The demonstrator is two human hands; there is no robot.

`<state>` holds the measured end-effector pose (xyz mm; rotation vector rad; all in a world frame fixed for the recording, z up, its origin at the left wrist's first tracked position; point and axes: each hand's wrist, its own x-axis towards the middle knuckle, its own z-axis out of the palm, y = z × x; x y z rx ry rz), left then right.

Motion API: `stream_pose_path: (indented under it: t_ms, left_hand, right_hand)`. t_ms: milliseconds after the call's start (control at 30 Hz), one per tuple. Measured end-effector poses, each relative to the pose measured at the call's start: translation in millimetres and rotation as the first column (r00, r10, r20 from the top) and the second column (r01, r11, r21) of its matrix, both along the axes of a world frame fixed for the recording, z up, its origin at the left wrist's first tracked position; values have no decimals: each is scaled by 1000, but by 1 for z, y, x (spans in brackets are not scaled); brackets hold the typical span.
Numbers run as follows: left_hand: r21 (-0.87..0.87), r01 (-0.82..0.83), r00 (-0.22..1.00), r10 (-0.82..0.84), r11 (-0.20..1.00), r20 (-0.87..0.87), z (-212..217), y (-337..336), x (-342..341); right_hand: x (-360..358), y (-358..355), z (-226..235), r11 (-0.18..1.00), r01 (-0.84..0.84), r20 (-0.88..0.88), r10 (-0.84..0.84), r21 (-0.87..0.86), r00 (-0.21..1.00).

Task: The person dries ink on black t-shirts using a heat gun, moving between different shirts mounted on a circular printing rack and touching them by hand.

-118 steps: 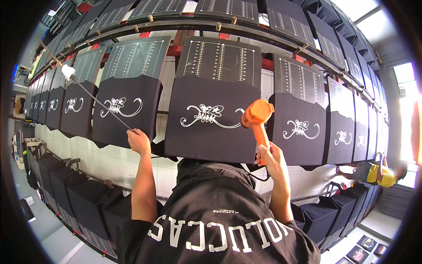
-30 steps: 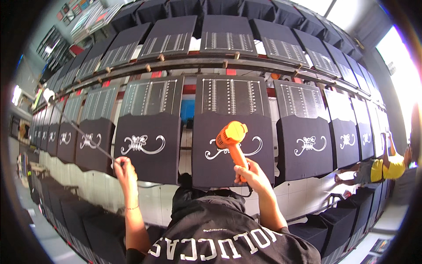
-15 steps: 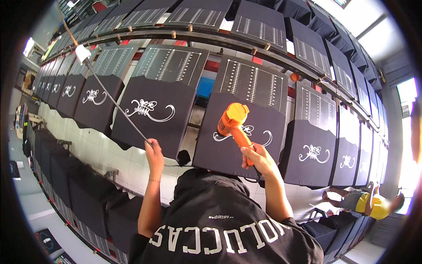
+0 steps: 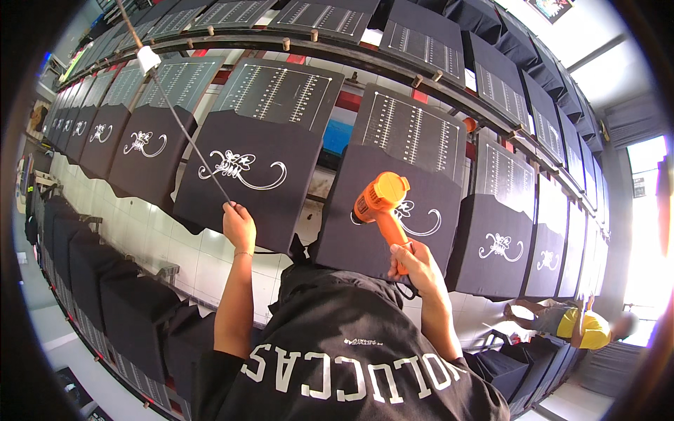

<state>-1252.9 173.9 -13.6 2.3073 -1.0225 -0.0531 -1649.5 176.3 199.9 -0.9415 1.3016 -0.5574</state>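
Fingers of the right hand [image 4: 415, 266] grip an orange heat gun [image 4: 379, 203], now swung onto the printed black shirt [image 4: 393, 210] ahead; left hand [image 4: 239, 224] clasps a thin rod [image 4: 184, 130].

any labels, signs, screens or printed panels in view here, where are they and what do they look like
Ruled boards: black rectangles with white scale lines, in a row along the upper rail.
Printed fabric panel: black, white swirl motif, beyond the left hand holding a thin rod.
Second panel: same motif, behind the orange heat gun in the right hand.
Wall sign: small, far right, too small to tell.
No screens.
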Motion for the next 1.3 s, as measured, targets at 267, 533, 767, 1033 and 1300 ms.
stream_pose_path:
  t_ms: [267, 533, 767, 1033, 1300]
  left_hand:
    - [95, -3, 997, -5, 996, 83, 4, -2, -3]
    - [25, 10, 995, -12, 1000, 98, -1, -2, -1]
    - [107, -22, 998, 15, 994, 64, 3, -4, -3]
    - [99, -73, 991, 61, 992, 121, 2, -6, -5]
    - [130, -101, 982, 78, 986, 171, 3, -9, -8]
  right_hand:
    - [13, -5, -1, 1000, 3, 7, -3, -11, 1000]
    - [15, -2, 7, 1000, -25, -9, 25, 16, 1000]
    - [4, 11, 7, 998, -55, -62, 55, 9, 997]
    - [-15, 12, 10, 999, 13, -97, -9, 35, 995]
    - [-33, 0, 5, 996, 76, -151, -83, -56, 985]
